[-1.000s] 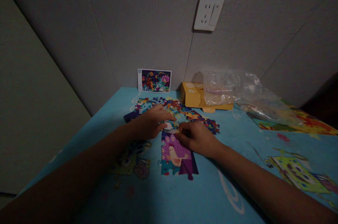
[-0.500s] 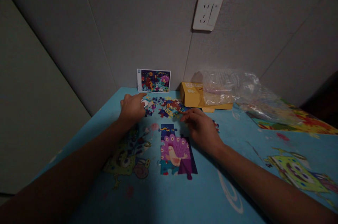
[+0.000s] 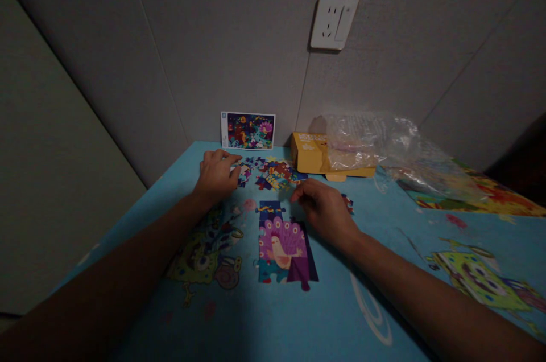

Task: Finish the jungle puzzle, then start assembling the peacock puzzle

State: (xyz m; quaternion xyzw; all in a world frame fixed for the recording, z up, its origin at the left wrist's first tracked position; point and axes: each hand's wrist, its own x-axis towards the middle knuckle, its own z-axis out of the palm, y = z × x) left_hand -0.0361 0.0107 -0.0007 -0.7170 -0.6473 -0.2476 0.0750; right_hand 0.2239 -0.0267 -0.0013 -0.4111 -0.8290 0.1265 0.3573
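My left hand (image 3: 217, 176) rests at the left edge of a heap of loose jigsaw pieces (image 3: 277, 173), its index finger stretched out over them. My right hand (image 3: 324, 208) hovers just right of the joined part of the puzzle (image 3: 281, 245), fingers curled together with the tips pointing left. Whatever may be between those fingertips is too small or hidden to make out. The joined part shows a pink and purple peacock with blue pieces above and below. A few more pieces (image 3: 348, 202) lie partly hidden behind my right hand.
A picture card (image 3: 251, 131) of the whole puzzle leans against the wall. Right of it lies a yellow box (image 3: 311, 154) with a clear plastic bag (image 3: 375, 137) over it. A colourful sheet (image 3: 490, 194) lies farther right. The blue tablecloth (image 3: 333, 316) has printed cartoon figures.
My left hand has moved slightly right and nearer, its fingers still over the heap. My right hand has drawn its fingertips slightly down, away from the heap. The joined part looks the same.
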